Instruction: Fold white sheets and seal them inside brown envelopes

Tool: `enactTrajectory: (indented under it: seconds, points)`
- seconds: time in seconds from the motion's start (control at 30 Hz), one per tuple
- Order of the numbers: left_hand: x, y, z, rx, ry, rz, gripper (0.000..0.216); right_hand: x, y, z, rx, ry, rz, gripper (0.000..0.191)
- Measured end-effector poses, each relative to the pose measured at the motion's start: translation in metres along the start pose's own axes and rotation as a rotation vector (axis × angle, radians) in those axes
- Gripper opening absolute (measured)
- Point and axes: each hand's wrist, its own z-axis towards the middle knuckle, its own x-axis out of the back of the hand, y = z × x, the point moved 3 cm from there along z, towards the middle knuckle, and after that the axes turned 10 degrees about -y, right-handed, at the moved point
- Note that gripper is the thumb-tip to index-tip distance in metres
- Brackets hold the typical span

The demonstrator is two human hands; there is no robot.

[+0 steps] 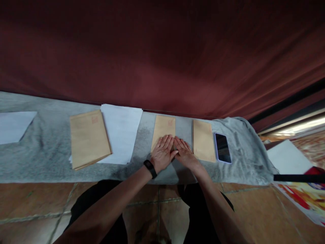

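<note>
Head view, looking down on a long surface covered by a grey cloth (50, 162). The left hand (162, 152) and right hand (185, 154) lie side by side, palms down; fingers straight and close together, grasping nothing, the two hands touching at the thumbs. Both rest on the near half of a brown envelope (164, 127), which lies flat about midway along the cloth, its far end close to the cloth's far edge; the right hand appears to lie partly over the envelope's right edge onto the cloth. A black wristband (150, 168) sits on the left wrist.

Toward the left end: a stack of brown envelopes (87, 139) lying partly on white sheets (122, 128); a further white sheet (14, 125) at the far left. Toward the right end: a second envelope (203, 140), and just beside it a phone (222, 148), face up. A dark red curtain (162, 51) hangs behind the far edge.

Risk, as a judgement: the cloth is loose and wrinkled; sideways pressure from flat palms could drag it, creasing the envelope or shifting the nearby envelope and phone toward the near edge.
</note>
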Motion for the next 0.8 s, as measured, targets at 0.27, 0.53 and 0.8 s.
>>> enactTrajectory:
  seconds: [0.27,0.53,0.8]
  points:
    - [0.005,-0.014,0.001,0.038,0.0,0.018,0.058,0.002,0.001,-0.001,-0.009,-0.011,0.059,0.071]
    - [0.009,-0.031,0.0,0.123,0.006,0.052,0.063,0.0,0.006,0.0,0.028,0.02,0.055,0.073]
    - [0.012,-0.053,-0.005,0.196,0.041,0.079,0.066,0.004,0.004,-0.001,0.022,0.013,0.056,0.073]
